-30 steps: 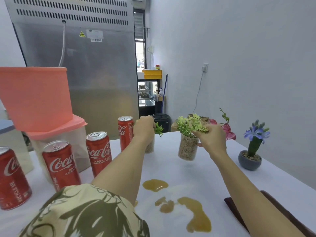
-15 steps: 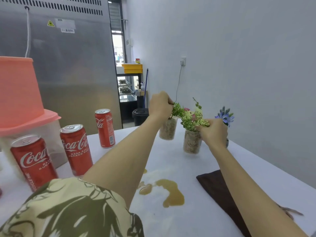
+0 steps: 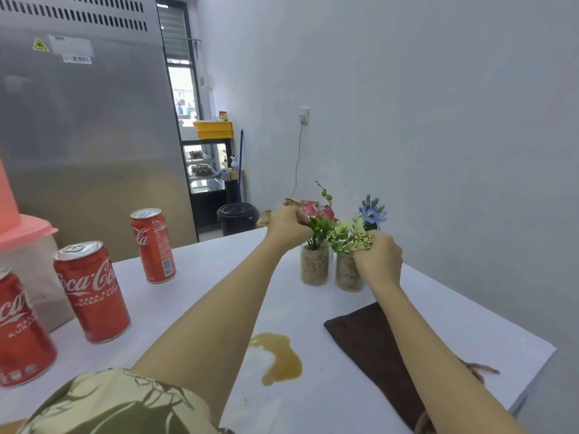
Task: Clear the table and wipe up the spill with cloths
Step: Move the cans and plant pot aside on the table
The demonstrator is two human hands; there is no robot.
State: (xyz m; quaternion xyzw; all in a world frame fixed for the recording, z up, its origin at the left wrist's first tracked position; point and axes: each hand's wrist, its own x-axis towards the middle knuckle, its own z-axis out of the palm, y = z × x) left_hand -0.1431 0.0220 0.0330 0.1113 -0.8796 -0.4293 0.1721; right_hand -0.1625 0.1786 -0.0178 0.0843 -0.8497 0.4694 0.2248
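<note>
Both hands work at the far end of a white table (image 3: 194,277): the left hand (image 3: 286,225) grips the dark green sprigs of one glass jar (image 3: 314,263), the right hand (image 3: 377,261) is closed around the pale green foliage of a second jar (image 3: 346,274) just beside it. Each jar is filled with brownish gravel (both stand upright on the tabletop). Pink flowers (image 3: 316,211) and a purple-flowered plant (image 3: 371,214) rise directly behind them. Three red cans stand along the left side; the middle can (image 3: 91,291) reads "Coca-Cola" with "RASA ASLI" beneath, the far can (image 3: 153,245) shows a barcode, and the near can (image 3: 18,330) is cut by the frame's edge. An amber spill (image 3: 280,358) lies on the table between the forearms, with a dark brown cloth (image 3: 366,339) under the right forearm. A pink-lidded plastic container (image 3: 28,245) sits behind the cans. A steel cabinet (image 3: 87,136) at the back carries a yellow warning triangle and a barcode sticker.
</note>
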